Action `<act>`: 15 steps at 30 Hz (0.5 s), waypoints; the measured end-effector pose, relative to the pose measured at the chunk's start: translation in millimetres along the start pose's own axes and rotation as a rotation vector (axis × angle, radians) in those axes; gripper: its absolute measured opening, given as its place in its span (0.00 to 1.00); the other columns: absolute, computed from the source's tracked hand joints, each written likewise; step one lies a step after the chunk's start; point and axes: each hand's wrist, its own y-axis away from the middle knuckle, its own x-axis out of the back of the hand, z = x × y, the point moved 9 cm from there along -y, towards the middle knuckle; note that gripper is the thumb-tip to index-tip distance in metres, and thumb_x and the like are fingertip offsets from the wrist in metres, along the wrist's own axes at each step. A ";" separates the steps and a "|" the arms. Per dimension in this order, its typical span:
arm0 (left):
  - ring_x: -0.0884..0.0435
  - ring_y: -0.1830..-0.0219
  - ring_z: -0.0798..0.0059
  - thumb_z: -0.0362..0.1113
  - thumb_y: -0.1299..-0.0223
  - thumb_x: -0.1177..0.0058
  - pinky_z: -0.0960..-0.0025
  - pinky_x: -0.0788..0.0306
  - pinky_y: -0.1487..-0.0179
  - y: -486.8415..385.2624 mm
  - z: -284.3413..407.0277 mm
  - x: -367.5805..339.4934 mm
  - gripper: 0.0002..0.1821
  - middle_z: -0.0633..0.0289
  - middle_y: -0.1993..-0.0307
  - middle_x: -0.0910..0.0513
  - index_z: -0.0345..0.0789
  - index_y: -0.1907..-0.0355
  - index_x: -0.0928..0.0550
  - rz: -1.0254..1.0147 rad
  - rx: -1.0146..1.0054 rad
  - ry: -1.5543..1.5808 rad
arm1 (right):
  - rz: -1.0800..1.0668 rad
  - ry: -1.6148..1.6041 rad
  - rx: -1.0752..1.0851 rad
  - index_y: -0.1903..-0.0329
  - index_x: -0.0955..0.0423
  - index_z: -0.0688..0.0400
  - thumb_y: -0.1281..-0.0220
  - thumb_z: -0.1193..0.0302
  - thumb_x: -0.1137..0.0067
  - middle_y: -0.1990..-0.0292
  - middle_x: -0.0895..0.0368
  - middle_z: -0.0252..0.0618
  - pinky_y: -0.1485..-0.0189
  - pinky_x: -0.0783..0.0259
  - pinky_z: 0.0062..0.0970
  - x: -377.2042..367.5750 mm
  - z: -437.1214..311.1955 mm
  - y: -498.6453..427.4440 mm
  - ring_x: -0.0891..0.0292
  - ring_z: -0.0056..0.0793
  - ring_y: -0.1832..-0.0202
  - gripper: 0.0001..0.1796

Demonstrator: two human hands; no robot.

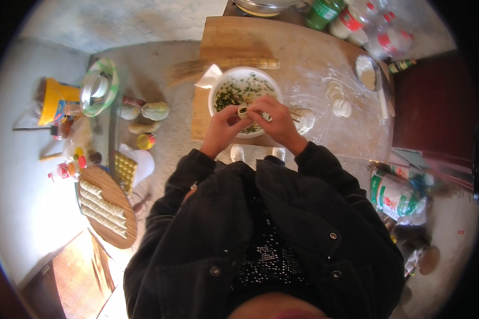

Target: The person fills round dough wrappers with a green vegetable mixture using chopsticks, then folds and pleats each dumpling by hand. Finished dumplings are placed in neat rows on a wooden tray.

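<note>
Above the near part of a white bowl [213,97] with chopped green filling [228,99], my left hand [227,123] and my right hand [274,119] meet at one dumpling wrapper [242,112]. Dark green filling shows inside the wrapper, whose edge both hands pinch. Chopsticks [295,116] stick out past my right hand. Beside that hand, pale floury dough [304,121] lies on the wooden board [343,137]. Farther right on the board is a row of overlapping round wrappers [338,99].
A metal bowl of flour [367,73] and a rolling pin [382,104] are at the board's right edge. A straw brush [247,63] lies behind the white bowl. At left, a round tray [121,191] bears rows of dumplings [103,211]. Bottles [325,14] stand at the back right.
</note>
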 end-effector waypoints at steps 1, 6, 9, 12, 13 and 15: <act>0.13 0.52 0.80 0.32 0.31 0.32 0.74 0.20 0.48 0.4 0.7 0.1 0.19 0.62 0.54 0.11 0.29 0.42 0.17 0.007 -0.007 0.012 | -0.005 -0.023 -0.057 0.56 0.14 0.61 0.33 0.73 0.33 0.57 0.16 0.43 0.51 0.22 0.36 -1.3 3.3 1.3 0.17 0.41 0.56 0.07; 0.14 0.50 0.80 0.32 0.30 0.33 0.73 0.20 0.46 1.3 3.6 -1.6 0.19 0.62 0.53 0.11 0.29 0.40 0.17 0.003 -0.032 0.065 | 0.018 -0.019 -0.067 0.56 0.14 0.61 0.32 0.73 0.33 0.58 0.15 0.44 0.54 0.21 0.35 -1.4 3.1 3.4 0.16 0.41 0.58 0.07; 0.15 0.48 0.79 0.32 0.28 0.35 0.71 0.21 0.43 1.5 4.6 -3.4 0.19 0.61 0.50 0.11 0.27 0.38 0.18 -0.019 -0.030 0.065 | 0.052 0.034 0.024 0.55 0.14 0.62 0.32 0.73 0.33 0.60 0.15 0.44 0.54 0.21 0.35 -1.3 -0.3 4.6 0.16 0.41 0.58 0.07; 0.15 0.47 0.79 0.32 0.28 0.35 0.71 0.21 0.43 1.9 5.4 -4.3 0.19 0.61 0.50 0.11 0.27 0.38 0.18 -0.023 -0.018 0.058 | 0.086 0.054 0.066 0.54 0.14 0.63 0.32 0.74 0.33 0.60 0.14 0.45 0.54 0.21 0.35 0.0 -1.5 6.8 0.16 0.41 0.58 0.07; 0.15 0.48 0.79 0.32 0.28 0.35 0.71 0.21 0.43 2.4 5.3 -4.7 0.19 0.61 0.50 0.11 0.27 0.39 0.18 -0.016 -0.012 0.056 | 0.095 0.055 0.075 0.54 0.14 0.63 0.32 0.74 0.33 0.59 0.14 0.45 0.54 0.21 0.35 0.9 -2.2 7.1 0.16 0.41 0.58 0.08; 0.15 0.48 0.79 0.33 0.27 0.36 0.71 0.21 0.42 1.9 6.9 -3.6 0.19 0.60 0.50 0.11 0.26 0.39 0.18 -0.007 -0.013 0.048 | 0.082 0.000 0.018 0.53 0.13 0.62 0.33 0.75 0.33 0.59 0.14 0.44 0.53 0.21 0.34 1.5 2.5 6.2 0.16 0.40 0.57 0.08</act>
